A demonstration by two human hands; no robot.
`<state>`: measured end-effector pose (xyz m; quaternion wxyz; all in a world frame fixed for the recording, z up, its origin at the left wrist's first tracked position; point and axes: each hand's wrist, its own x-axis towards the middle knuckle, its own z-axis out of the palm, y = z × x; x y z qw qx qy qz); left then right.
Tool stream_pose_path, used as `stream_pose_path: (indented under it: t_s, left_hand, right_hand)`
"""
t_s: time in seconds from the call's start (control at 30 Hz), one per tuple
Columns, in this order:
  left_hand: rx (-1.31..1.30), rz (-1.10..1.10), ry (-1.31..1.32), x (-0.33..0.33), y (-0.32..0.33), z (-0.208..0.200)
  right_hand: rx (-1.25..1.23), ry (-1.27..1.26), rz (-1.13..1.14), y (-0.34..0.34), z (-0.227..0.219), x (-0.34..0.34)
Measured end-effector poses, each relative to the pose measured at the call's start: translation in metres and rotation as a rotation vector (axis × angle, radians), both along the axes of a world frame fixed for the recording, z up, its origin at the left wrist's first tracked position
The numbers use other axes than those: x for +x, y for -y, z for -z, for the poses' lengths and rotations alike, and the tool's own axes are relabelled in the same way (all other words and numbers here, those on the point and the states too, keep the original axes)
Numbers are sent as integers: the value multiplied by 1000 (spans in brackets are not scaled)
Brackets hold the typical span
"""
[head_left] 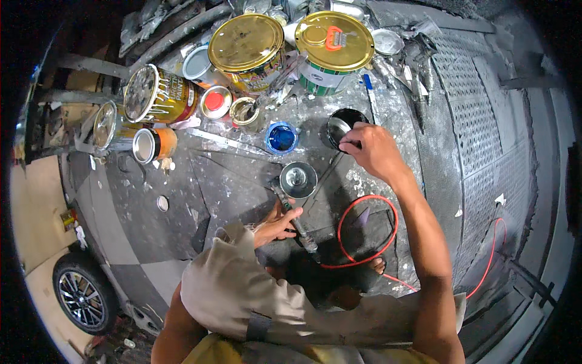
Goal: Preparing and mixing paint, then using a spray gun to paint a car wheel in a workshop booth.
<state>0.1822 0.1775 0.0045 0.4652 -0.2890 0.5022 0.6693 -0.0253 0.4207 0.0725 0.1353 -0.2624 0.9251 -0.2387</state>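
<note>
My left hand (pixel 277 225) is closed round a spray gun (pixel 303 235), whose open round metal cup (pixel 297 180) faces up with a little pale liquid at its bottom. A red hose joins the gun's lower end. My right hand (pixel 377 151) reaches over a dark can (pixel 335 141), fingers pinched together at its rim. A silvery curved surface shows inside that can beside the fingertips; what the fingers grip is hidden. Left of this can stands a small open tub of blue paint (pixel 281 138). A can with a brush in it (pixel 245 111) stands farther left.
Large gold-lidded tins (pixel 247 43) and a green tin (pixel 330 76) stand at the back. More paint cans (pixel 154 145) crowd the left. The red hose (pixel 397 221) loops across the floor at right. A blue marker (pixel 368 82) lies behind the dark can. A wheel (pixel 85 293) is at lower left.
</note>
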Motion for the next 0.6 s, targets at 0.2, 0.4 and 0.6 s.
stream_pose_path:
  t_s: [0.2,0.4,0.6]
  left_hand:
    - [-148,83,163,-2,14,-14]
    - [35,-41,126,10,28,23]
    - [-61,-150,207,-3,3,9]
  right_hand:
    - [28,120,-24,15,6,-4]
    - [3,95,-134,13,25,-6]
    - [-155,86,-147,7,32,-3]
